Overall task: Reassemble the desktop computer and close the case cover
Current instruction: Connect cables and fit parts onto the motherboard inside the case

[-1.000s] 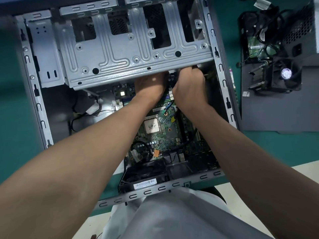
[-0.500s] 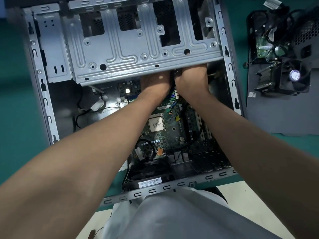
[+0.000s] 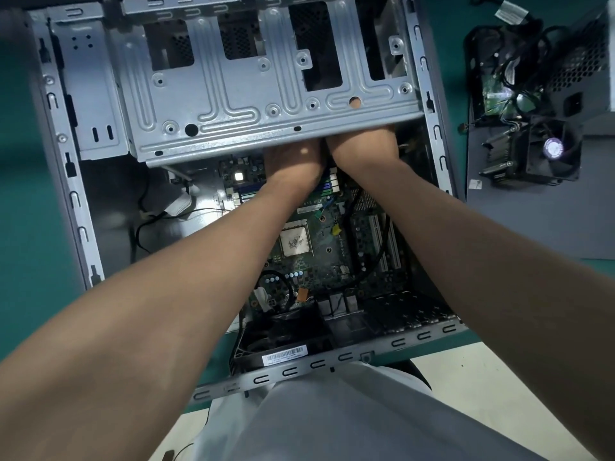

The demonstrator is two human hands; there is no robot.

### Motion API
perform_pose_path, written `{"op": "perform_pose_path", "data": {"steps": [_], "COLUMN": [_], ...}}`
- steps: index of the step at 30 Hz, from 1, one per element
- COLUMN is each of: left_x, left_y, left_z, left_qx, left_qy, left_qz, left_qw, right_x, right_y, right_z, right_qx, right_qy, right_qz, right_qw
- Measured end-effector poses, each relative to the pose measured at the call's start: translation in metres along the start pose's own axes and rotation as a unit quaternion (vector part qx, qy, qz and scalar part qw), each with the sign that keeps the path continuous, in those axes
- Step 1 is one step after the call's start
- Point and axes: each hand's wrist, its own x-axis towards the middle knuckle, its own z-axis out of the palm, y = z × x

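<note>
Left hand (image 3: 293, 161) and right hand (image 3: 362, 151) stayed tucked under drive cage (image 3: 233, 94), edging deeper over motherboard (image 3: 319, 257); grip hidden, cannot tell. Probably seating a connector.

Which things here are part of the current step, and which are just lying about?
In hand: left hand, right hand, drive cage, motherboard, computer case.
Lying about: CPU cooler, power supply, grey case panel, all beside the case.

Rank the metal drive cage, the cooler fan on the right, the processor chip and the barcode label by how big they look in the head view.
1. drive cage, by far the largest
2. cooler fan
3. processor chip and barcode label: too close to rank, and the label lies nearer the camera
</note>
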Motion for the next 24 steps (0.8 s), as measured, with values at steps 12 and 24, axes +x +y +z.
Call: {"op": "perform_pose_path", "data": {"steps": [12, 24], "left_x": [-0.030, -0.107], "left_y": [-0.003, -0.040], "left_z": [-0.008, -0.024], "left_qx": [0.059, 0.218], "left_qy": [-0.082, -0.098], "left_qz": [0.038, 0.094], "left_qw": [0.994, 0.966], "right_x": [-0.004, -0.009], "right_y": [0.010, 0.014], "right_z": [-0.004, -0.005], "right_qx": [0.199, 0.247], "right_qy": [-0.012, -0.010], "right_qz": [0.085, 0.093], "right_qw": [0.976, 0.964]}}
